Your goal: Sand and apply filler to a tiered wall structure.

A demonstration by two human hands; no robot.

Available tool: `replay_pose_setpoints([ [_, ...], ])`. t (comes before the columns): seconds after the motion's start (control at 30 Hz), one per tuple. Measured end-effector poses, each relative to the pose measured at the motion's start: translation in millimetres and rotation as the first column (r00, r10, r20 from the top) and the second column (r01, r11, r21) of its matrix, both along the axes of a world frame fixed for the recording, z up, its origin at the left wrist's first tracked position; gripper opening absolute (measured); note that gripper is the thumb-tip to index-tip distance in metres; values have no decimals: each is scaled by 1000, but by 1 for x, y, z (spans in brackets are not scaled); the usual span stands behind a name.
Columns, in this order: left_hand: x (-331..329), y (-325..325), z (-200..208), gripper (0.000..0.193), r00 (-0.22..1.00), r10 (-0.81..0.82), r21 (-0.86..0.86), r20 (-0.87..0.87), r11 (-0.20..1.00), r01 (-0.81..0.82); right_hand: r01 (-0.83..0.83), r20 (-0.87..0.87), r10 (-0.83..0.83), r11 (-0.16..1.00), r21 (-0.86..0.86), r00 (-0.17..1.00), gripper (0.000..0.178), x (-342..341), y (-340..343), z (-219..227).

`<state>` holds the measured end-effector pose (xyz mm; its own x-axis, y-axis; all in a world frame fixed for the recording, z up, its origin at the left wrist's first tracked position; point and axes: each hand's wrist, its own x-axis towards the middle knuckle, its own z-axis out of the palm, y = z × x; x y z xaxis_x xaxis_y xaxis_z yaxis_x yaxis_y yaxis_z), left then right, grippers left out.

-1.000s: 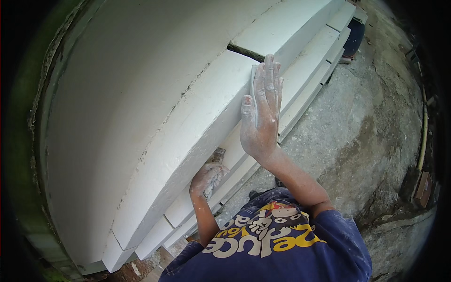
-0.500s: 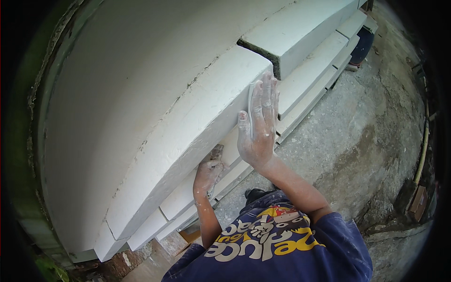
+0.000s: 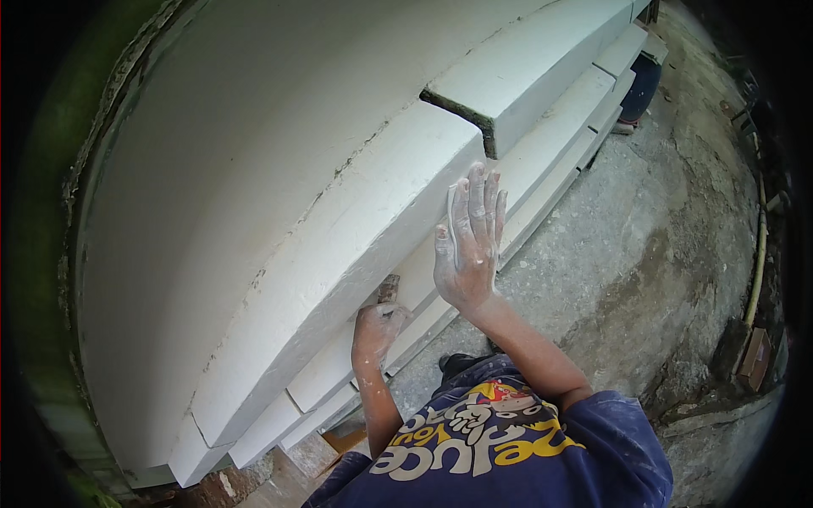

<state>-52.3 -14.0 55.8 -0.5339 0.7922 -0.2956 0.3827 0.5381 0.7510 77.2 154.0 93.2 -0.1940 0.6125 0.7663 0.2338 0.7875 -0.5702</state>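
Observation:
A white plastered step (image 3: 339, 216) with a long front edge runs diagonally in front of me. My right hand (image 3: 472, 245), dusted white, lies flat along its front face near the far corner, fingers stretched out. A thin pale sheet (image 3: 458, 216) shows under that palm, between thumb and fingers; its kind is unclear. Lower and to the left, my left hand (image 3: 378, 332) is closed beside the same face. From its fist sticks a short brown, plaster-smeared tool handle (image 3: 389, 288); the rest of the tool is hidden.
Lower white steps (image 3: 542, 182) descend to the right, and a dark gap (image 3: 461, 112) parts the top step from its neighbour. Rough concrete ground (image 3: 618, 229) stretches right. A dark blue container (image 3: 641, 89) stands far right, a brown box (image 3: 754, 360) at the right edge.
My right hand has slid a little nearer along the step's front face, away from the far corner. My left hand keeps its grip on the tool; the view has shifted slightly.

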Motion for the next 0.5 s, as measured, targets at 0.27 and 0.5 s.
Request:
replay_pose_setpoints([
  [0.27,-3,-1,-4,20,998,-10,4,-55,1000,10,72,-25,-73,997,-11,997,62,5,8,16],
  [0.5,-2,-1,-8,18,1000,-28,89,-3,996,28,108,4,-108,994,-29,994,60,14,17,32],
])
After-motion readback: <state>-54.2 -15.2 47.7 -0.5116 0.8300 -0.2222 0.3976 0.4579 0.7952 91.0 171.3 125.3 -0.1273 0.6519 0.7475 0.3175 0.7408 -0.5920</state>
